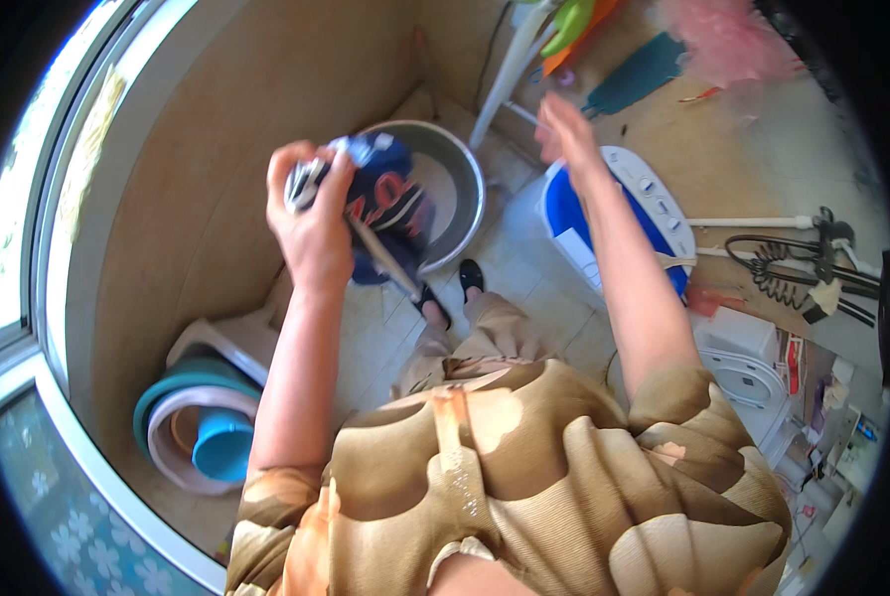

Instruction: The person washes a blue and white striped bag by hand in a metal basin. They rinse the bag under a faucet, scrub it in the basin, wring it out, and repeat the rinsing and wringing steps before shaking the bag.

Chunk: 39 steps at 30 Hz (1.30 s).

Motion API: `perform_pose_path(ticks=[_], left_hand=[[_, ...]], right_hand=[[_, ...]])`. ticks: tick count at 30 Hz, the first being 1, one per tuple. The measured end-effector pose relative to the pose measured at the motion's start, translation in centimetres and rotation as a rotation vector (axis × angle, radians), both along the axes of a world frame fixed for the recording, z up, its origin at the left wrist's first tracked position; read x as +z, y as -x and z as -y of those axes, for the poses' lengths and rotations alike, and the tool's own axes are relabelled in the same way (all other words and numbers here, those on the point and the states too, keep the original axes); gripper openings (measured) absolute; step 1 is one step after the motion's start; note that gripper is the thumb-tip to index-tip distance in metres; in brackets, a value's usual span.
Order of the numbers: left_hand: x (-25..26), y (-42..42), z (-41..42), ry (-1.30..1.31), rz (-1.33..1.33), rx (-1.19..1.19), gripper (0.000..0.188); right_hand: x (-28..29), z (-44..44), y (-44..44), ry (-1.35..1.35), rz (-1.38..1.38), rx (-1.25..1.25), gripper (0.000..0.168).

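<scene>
My left hand point(312, 216) is closed around a bunched dark blue garment point(389, 190) with red lettering and light trim. The garment hangs over the near left part of a large round metal basin point(479, 182), with a pale strip dangling below it. Raised on the other side, my right hand point(568, 138) holds nothing that I can see; its fingers are extended and slightly blurred. Below and beside that hand stands a small white and blue washing machine point(657, 197) with knobs on its panel. My right forearm crosses over its top.
Stacked plastic basins point(151, 439) lie at the lower left by the wall. A white metal stand point(508, 71) rises behind the metal basin. On the right are a coiled black cable point(773, 276) and a toilet point(743, 384). A window frame point(35, 246) runs along the left.
</scene>
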<state>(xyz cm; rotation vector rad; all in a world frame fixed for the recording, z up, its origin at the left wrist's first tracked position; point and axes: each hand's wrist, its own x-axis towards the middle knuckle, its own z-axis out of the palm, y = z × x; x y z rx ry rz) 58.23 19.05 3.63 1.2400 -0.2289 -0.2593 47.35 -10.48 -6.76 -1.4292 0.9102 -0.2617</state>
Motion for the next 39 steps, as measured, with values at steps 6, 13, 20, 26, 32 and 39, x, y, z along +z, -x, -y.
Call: perform_pose_path(ticks=[6,13,20,26,32,39], left_hand=[[4.8,1.1,1.3,0.276,-0.075,0.015,0.015],[8.1,0.1,2.3,0.106,-0.446,0.125,0.014],[-0.2,-3.8,7.0,0.434,-0.71,0.077,0.019],[0.7,3.4,11.5,0.368,-0.419,0.107,0.009],[0.6,0.3,7.9,0.049,-0.243,0.039,0.013],[1.2,1.4,10.3,-0.009,-0.369,-0.115,0.014]], right_hand=[[-7.2,-14.5,6.7,-0.626,0.392,0.148,0.076],[5.8,-5.5,-2.0,-0.97,0.774,0.049,0.047],[6.6,-7.0,0.3,-0.744,0.641,0.033,0.035],[7.1,2.5,1.9,-0.524,0.679,0.086,0.044],[16.7,-2.4,1.4,0.432,0.249,0.03,0.039],[15.6,-2.4,1.6,0.722,0.279,0.035,0.02]])
